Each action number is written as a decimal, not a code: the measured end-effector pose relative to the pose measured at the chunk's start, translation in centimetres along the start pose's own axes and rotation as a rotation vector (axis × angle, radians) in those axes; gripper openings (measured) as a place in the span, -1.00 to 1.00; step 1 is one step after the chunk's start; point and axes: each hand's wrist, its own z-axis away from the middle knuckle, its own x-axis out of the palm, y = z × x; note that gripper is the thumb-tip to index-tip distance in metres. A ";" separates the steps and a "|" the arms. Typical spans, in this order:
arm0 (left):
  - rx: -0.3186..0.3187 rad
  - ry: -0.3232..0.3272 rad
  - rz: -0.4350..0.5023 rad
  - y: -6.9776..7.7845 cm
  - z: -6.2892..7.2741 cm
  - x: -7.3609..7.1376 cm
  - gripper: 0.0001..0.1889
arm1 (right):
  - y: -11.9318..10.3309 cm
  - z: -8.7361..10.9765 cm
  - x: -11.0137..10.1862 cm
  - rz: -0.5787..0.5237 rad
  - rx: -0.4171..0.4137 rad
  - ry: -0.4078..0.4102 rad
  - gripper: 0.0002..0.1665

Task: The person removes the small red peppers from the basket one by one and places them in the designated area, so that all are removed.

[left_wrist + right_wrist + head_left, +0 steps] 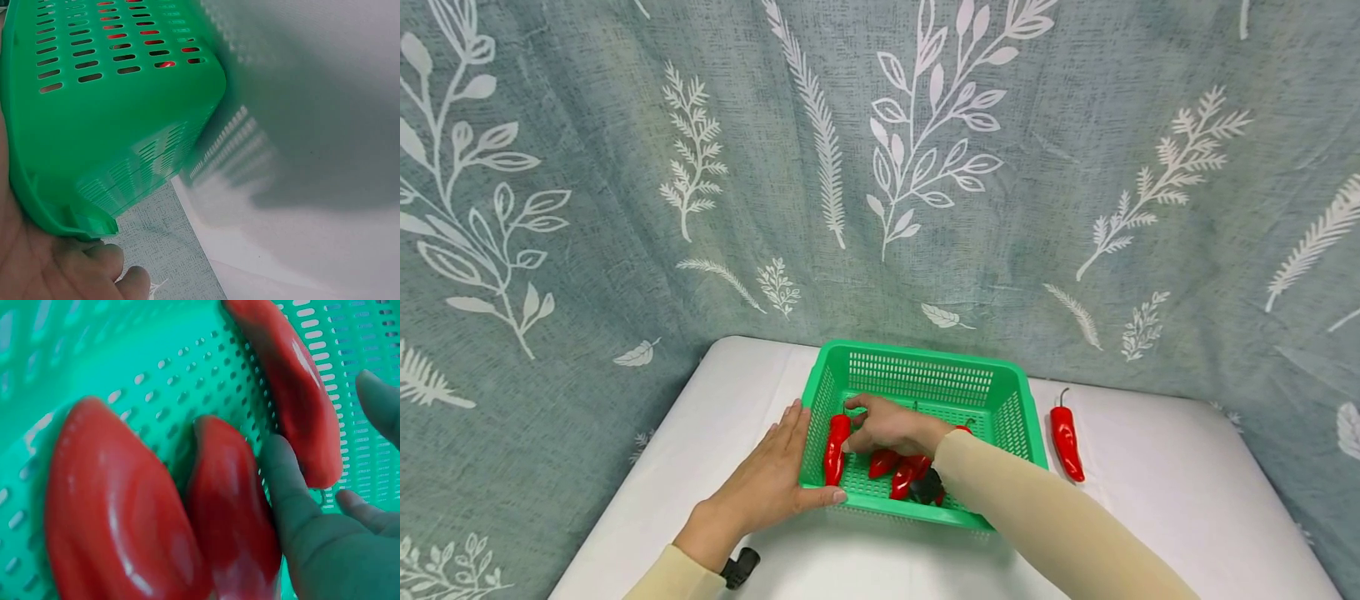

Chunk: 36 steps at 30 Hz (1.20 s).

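Note:
A green plastic basket (pixel 925 353) with slotted walls holds several red peppers. Along its left rim lie the straight fingers of my left hand (pixel 767 479), with the thumb on the front rim. In the left wrist view, the palm side touches the basket's rim beside its outer wall (pixel 81 131). My right hand (pixel 883 423) reaches inside, at the leftmost pepper (pixel 837 454). The right wrist view has the thumb and fingers spread around this pepper's (pixel 306 400) stem end, not closed on it. Two more peppers, one a broad pepper (pixel 112 512), lie nearer that camera.
One red pepper (pixel 1066 442) lies on the white tabletop (pixel 1157 475), right of the basket. A leaf-patterned grey-green cloth (pixel 850 183) hangs behind and at the sides. The right forearm (pixel 1045 508) crosses over the basket's front right rim.

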 end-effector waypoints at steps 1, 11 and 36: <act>-0.002 0.000 0.001 0.0 0.0 0.0 0.39 | 0.0 0.0 0.1 0.001 0.010 -0.011 0.03; 0.008 0.004 -0.010 -0.2 0.0 0.1 0.39 | 0.0 -0.7 0.9 -0.096 0.002 -0.041 0.01; 0.000 -0.004 0.015 0.1 0.1 -0.1 0.35 | -0.7 -0.2 0.3 -0.022 -0.111 0.035 -0.15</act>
